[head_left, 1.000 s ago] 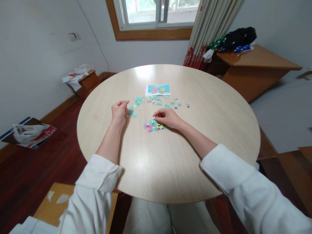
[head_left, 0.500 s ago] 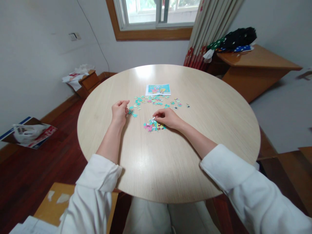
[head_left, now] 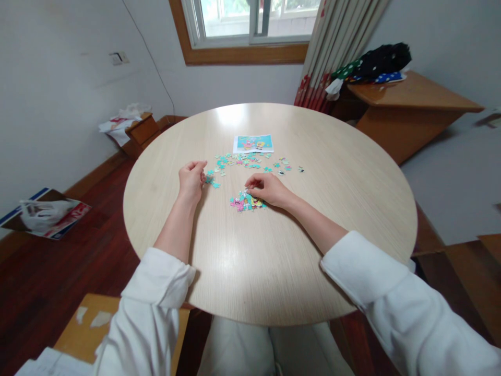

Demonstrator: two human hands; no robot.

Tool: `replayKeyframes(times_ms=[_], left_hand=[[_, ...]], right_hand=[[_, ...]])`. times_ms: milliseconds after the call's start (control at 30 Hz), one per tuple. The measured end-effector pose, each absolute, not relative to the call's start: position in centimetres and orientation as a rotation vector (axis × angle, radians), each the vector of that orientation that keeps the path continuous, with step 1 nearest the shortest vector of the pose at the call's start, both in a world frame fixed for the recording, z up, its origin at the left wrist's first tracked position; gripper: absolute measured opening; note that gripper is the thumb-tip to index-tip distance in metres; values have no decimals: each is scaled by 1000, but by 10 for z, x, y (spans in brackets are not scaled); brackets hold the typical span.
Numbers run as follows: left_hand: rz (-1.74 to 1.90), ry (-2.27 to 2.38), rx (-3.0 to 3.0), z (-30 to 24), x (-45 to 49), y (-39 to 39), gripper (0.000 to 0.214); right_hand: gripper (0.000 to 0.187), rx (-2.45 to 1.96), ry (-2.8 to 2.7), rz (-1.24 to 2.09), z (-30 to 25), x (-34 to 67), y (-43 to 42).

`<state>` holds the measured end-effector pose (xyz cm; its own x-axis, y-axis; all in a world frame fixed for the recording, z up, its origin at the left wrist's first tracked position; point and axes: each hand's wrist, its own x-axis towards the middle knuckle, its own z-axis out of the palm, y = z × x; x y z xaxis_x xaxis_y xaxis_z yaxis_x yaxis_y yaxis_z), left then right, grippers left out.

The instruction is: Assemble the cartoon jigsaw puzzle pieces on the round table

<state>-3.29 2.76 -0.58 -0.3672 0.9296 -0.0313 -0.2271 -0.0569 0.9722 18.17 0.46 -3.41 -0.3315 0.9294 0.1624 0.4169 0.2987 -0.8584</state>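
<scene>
On the table, a partly joined jigsaw puzzle (head_left: 247, 201) shows pink, yellow and turquoise parts. My right hand (head_left: 268, 188) is over its upper right edge, thumb and fingers pinched on a small pale puzzle piece (head_left: 246, 191) at the puzzle's top edge. The fingers cover some of the puzzle. To the left, my left hand (head_left: 191, 180) rests on its side with curled fingers, beside loose turquoise puzzle pieces (head_left: 213, 180); whether it holds anything is hidden. Farther back, more loose puzzle pieces (head_left: 225, 160) lie scattered below a printed picture (head_left: 253, 143) with pink and yellow figures.
The round wooden table (head_left: 250, 271) has its near edge just before my lap. At the back right stands a wooden desk (head_left: 415, 94) with dark spotted cloth (head_left: 387, 60) on it. A window (head_left: 250, 21) and a curtain (head_left: 336, 42) are beyond the table.
Very little differs. My right hand stays at the puzzle's top edge with its fingers pinched, and my left hand keeps its place. The whole view has shifted slightly.
</scene>
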Motion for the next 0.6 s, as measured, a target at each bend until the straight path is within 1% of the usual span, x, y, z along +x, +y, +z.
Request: replayKeyframes(times_ms=[167,367,433,500,600], left_hand=[[1600,1274,839,-8,-34,29,21],[1605,1272,830,-7,-34,29,21],[1605,1275,822,-8,-34,29,22],[1601,1281,822,-8,-35,30,23],[1596,1285,837,-10,-35,30,24]], right_hand=[[9,-1237,-1920,897,-35,182,6],[7,-1221,-1853,946,-29,179,1],[6,-1210,-1698,1004,-27,179,2],[4,-1203,-1415,1026,-26,184,7],[7,-1190,-1083,1037,-25,196,17]])
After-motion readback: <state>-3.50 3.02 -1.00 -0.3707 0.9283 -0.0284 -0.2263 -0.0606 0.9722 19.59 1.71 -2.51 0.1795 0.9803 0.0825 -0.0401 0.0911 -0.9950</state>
